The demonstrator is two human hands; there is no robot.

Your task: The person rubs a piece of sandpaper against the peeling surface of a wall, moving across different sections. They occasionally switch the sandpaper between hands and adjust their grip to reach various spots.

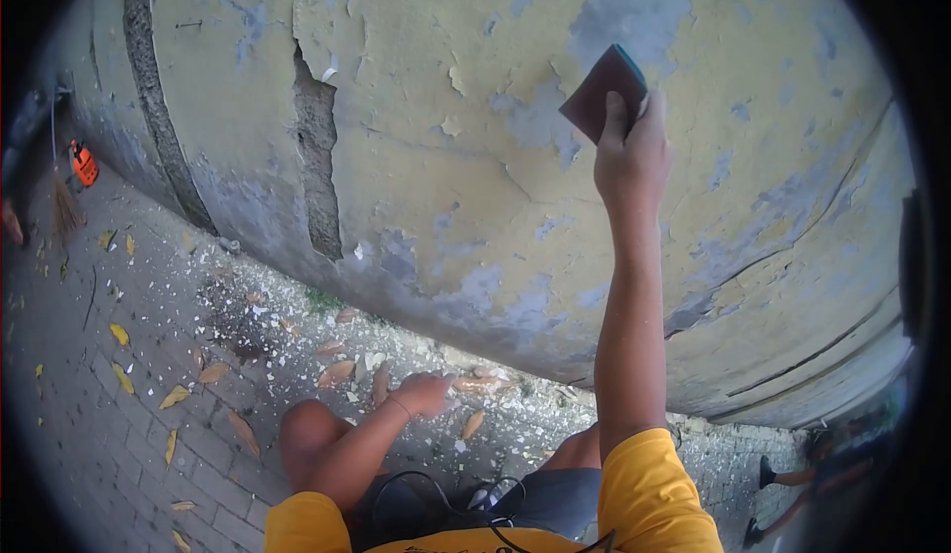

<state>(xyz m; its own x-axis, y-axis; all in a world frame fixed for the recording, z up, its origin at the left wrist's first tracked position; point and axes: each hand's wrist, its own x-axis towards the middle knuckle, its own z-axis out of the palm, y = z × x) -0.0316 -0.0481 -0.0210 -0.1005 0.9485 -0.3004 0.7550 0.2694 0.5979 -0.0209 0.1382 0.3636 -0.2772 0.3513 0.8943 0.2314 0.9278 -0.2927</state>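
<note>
My right hand (631,142), arm stretched out, grips a folded sheet of sandpaper (597,92) with the thumb on its dark brown face; a teal edge shows along the top. The sheet is up against the peeling yellow wall (475,166), beside a bare grey-blue patch (634,8). Low down near the wall's foot, my left hand (424,394) is closed over my bent knee, fingers curled; what it holds, if anything, I cannot make out. Paint flakes (342,350) and dry leaves lie on the ground around it.
A deep crack (317,157) with exposed render runs down the wall. At the far left are a broom (66,201) and an orange object (83,164). Fallen leaves (173,396) dot the brick paving (129,434). Another person's legs (792,478) show at the lower right.
</note>
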